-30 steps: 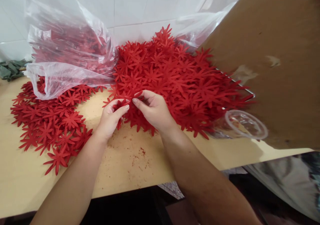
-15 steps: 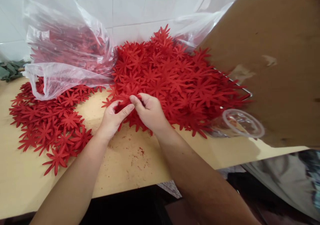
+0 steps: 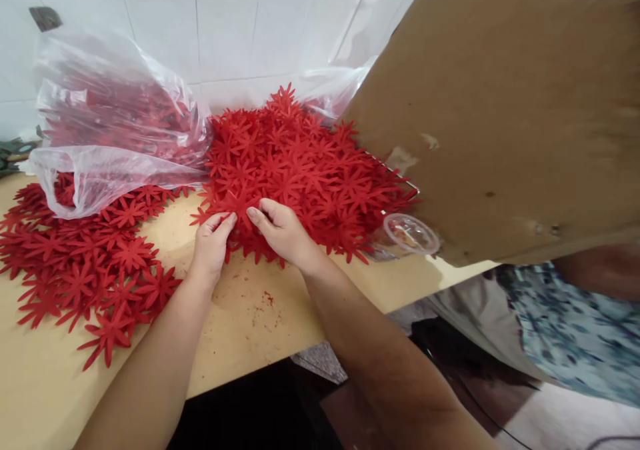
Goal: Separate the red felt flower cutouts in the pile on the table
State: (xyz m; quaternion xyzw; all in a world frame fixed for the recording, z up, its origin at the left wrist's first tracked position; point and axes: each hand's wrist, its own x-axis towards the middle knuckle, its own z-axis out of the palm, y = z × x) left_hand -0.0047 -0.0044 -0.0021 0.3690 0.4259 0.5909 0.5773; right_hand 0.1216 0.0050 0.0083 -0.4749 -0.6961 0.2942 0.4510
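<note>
Left hand (image 3: 213, 242) pinches red flower-shaped cutout (image 3: 241, 205) between thumb and forefinger. Right hand (image 3: 281, 229) at cutout's other side, thumb and forefinger bent close together; whether they grip it, we cannot tell. Cutout sits between our hands, above front of large red pile (image 3: 300, 177). To our left, smaller red heap (image 3: 85, 257) on table (image 3: 235, 350), partly under clear plastic bag (image 3: 135, 117). Right of large pile, we see clear plastic cup (image 3: 387, 238) lying beside brown board (image 3: 490, 123).
</note>
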